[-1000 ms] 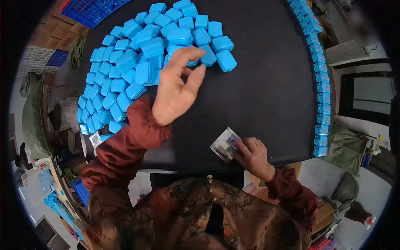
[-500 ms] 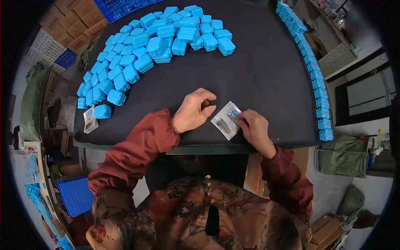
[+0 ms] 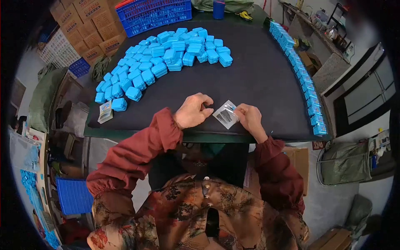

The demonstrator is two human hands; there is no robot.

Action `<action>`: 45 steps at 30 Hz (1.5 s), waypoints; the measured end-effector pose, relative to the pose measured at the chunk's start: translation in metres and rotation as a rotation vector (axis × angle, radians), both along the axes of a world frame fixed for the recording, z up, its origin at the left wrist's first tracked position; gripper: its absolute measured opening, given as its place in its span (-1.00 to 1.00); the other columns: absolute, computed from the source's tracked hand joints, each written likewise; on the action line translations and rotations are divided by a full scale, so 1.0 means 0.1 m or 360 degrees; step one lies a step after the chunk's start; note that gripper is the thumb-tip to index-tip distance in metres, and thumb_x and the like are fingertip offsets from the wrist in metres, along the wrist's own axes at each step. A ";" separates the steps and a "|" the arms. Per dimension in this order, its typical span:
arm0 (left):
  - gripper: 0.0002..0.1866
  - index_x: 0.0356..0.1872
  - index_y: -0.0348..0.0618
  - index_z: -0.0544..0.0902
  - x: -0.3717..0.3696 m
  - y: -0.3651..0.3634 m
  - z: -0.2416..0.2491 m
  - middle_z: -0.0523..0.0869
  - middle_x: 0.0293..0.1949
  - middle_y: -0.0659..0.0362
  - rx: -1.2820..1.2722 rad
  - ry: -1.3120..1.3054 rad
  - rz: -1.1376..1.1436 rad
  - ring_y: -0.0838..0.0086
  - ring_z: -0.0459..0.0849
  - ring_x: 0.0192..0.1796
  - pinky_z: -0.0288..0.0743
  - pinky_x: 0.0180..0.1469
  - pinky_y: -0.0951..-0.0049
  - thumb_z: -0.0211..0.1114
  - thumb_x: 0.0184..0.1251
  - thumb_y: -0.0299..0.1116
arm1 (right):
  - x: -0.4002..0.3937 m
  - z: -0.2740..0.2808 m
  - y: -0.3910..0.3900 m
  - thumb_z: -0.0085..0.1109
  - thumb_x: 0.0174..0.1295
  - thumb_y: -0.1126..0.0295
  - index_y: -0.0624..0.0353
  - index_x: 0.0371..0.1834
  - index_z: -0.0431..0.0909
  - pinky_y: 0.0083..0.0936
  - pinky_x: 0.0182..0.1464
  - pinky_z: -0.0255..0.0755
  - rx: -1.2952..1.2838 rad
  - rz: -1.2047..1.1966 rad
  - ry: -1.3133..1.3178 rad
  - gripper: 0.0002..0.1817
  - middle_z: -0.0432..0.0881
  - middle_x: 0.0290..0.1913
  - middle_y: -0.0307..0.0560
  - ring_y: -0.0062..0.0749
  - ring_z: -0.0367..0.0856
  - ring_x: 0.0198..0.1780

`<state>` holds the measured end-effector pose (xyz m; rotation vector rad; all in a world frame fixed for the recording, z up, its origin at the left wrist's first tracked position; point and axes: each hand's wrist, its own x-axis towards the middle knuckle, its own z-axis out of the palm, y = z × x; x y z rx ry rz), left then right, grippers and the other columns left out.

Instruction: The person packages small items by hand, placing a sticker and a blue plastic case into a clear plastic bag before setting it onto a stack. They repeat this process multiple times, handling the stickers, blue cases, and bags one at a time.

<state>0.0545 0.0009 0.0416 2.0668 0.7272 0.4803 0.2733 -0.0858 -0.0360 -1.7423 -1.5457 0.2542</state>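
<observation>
A small square sheet (image 3: 225, 118), pale with dark grey printing, lies on the black table in front of me. The fingers of my right hand (image 3: 251, 121) are pinched at its right edge, with a little blue showing beside the fingertips. My left hand (image 3: 193, 111) rests to the left of the sheet, thumb and index finger apart, holding nothing and not touching the sheet. On the left, a blue lidded box (image 3: 119, 104) stands near a folded printed paper (image 3: 105, 112).
A heap of blue boxes (image 3: 159, 71) curves across the far left of the table (image 3: 254, 79). Several boxes with printed pictures form a row (image 3: 309, 89) along the right edge. A blue crate (image 3: 154, 27) and a dark blue cup (image 3: 218, 9) stand at the back.
The camera view has tilted up, showing more of the table's far side. Less blue pattern shows on the sheet beside my right fingers. My left hand keeps nearly the same pose.
</observation>
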 end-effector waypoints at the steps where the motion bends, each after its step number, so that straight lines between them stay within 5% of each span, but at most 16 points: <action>1: -0.73 -0.13 -0.42 0.56 -0.03 -0.01 0.03 0.55 -0.22 0.07 0.0004 -0.0008 0.0004 0.50 0.54 -0.31 0.44 -0.27 0.48 0.28 0.16 -0.50 | 0.01 0.00 0.00 0.17 0.06 0.36 0.15 -0.53 0.57 -0.33 -0.43 0.38 0.0039 -0.0003 0.0026 -0.88 0.57 -0.56 -0.02 -0.10 0.57 -0.49; 11: -0.76 -0.12 -0.39 0.57 -0.29 -0.25 0.04 0.56 -0.21 0.09 -0.0154 -0.0130 0.0040 0.53 0.50 -0.33 0.42 -0.30 0.49 0.24 0.23 -0.47 | 0.08 0.04 0.07 0.20 0.04 0.34 0.13 -0.50 0.59 -0.40 -0.47 0.36 -0.0303 -0.0045 0.0083 -0.89 0.57 -0.57 -0.02 -0.21 0.56 -0.55; 14: -0.77 -0.12 -0.39 0.58 -0.30 -0.26 -0.03 0.57 -0.26 0.14 -0.0293 -0.0179 0.0127 0.57 0.47 -0.34 0.39 -0.32 0.52 0.24 0.24 -0.47 | 0.14 0.08 0.07 0.23 0.03 0.40 0.21 -0.50 0.59 -0.46 -0.50 0.34 -0.0389 0.0052 0.0141 -0.89 0.59 -0.59 -0.08 -0.38 0.52 -0.59; 16: -0.77 -0.13 -0.39 0.59 -0.27 -0.24 -0.09 0.57 -0.29 0.17 -0.0395 -0.0211 0.0161 0.60 0.46 -0.34 0.38 -0.33 0.53 0.25 0.24 -0.46 | 0.19 0.14 0.10 0.19 0.05 0.52 0.30 -0.52 0.56 -0.65 -0.52 0.25 -0.0559 0.0209 0.0611 -0.92 0.48 -0.65 -0.30 -0.70 0.36 -0.57; 19: -0.80 -0.16 -0.38 0.60 -0.13 -0.18 -0.25 0.56 -0.34 0.23 -0.0330 -0.0295 0.0141 0.64 0.43 -0.36 0.36 -0.35 0.55 0.24 0.25 -0.47 | 0.18 0.17 0.10 0.19 0.07 0.53 0.32 -0.53 0.56 -0.67 -0.52 0.23 -0.0536 0.0258 0.0656 -0.91 0.47 -0.63 -0.36 -0.74 0.34 -0.56; 23: -0.78 -0.19 -0.37 0.60 0.19 -0.08 -0.41 0.57 -0.36 0.15 -0.0158 -0.0332 0.0303 0.60 0.48 -0.40 0.38 -0.36 0.52 0.28 0.18 -0.46 | 0.18 0.16 0.13 0.23 0.05 0.48 0.30 -0.50 0.57 -0.52 -0.50 0.30 -0.0372 0.0319 0.0508 -0.90 0.54 -0.61 -0.17 -0.52 0.45 -0.57; 26: -0.73 -0.23 -0.34 0.60 0.45 0.03 -0.69 0.59 -0.36 0.02 0.0191 -0.0220 0.0426 0.40 0.58 -0.41 0.43 -0.37 0.43 0.34 0.05 -0.42 | 0.07 0.09 0.11 0.23 0.01 0.47 0.22 -0.53 0.54 -0.31 -0.42 0.33 -0.0099 0.0274 -0.0068 -0.92 0.51 -0.53 -0.02 -0.12 0.49 -0.44; 30: -0.70 -0.23 -0.29 0.60 0.59 0.03 -0.75 0.61 -0.36 -0.03 0.0417 -0.0024 0.0299 0.18 0.62 -0.43 0.46 -0.36 0.32 0.36 -0.03 -0.41 | 0.06 0.09 0.11 0.24 -0.01 0.50 0.22 -0.54 0.53 -0.34 -0.43 0.33 -0.0057 0.0292 0.0080 -0.92 0.51 -0.55 -0.04 -0.18 0.49 -0.46; 35: -0.61 -0.10 -0.32 0.55 0.63 0.02 -0.66 0.65 -0.34 0.05 -0.0172 -0.0183 0.0330 0.45 0.63 -0.36 0.47 -0.31 0.46 0.36 -0.05 -0.57 | 0.03 -0.03 0.05 0.26 -0.02 0.54 0.26 -0.42 0.53 -0.43 -0.44 0.33 0.0175 0.0254 0.0171 -0.89 0.47 -0.55 -0.08 -0.27 0.46 -0.47; 39: -0.55 -0.01 -0.30 0.52 0.64 0.07 -0.85 0.64 -0.36 0.17 -0.0109 -0.0451 0.0234 0.58 0.58 -0.35 0.47 -0.29 0.50 0.33 -0.03 -0.66 | 0.04 0.09 0.08 0.32 -0.01 0.46 0.30 -0.29 0.52 -0.50 -0.41 0.35 0.0432 0.0141 0.0328 -0.75 0.43 -0.56 -0.15 -0.34 0.44 -0.47; 45: -0.49 0.09 -0.24 0.48 0.60 0.02 -0.77 0.61 -0.40 0.27 -0.0507 -0.0677 0.0030 0.67 0.53 -0.33 0.45 -0.26 0.58 0.29 0.04 -0.69 | 0.20 0.21 0.09 0.42 -0.04 0.29 0.31 -0.26 0.51 -0.58 -0.47 0.33 -0.0152 0.0059 0.0625 -0.61 0.50 -0.53 -0.21 -0.57 0.39 -0.53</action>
